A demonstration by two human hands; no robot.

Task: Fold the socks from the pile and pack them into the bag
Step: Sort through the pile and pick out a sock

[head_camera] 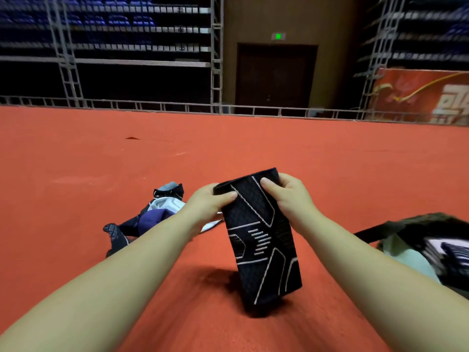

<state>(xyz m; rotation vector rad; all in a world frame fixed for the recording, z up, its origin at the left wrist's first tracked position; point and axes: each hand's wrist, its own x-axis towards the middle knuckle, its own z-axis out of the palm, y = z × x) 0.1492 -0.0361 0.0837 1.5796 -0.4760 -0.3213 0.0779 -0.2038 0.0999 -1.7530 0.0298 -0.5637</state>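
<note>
Pinching one black sock (264, 240) at its top, left hand (206, 203) and right hand (289, 196), beside one bag (431, 224).

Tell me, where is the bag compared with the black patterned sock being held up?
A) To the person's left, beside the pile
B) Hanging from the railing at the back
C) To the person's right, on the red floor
C: the dark bag lies on the red floor at the right edge, right of the black sock, while the sock pile lies to the left.
</note>
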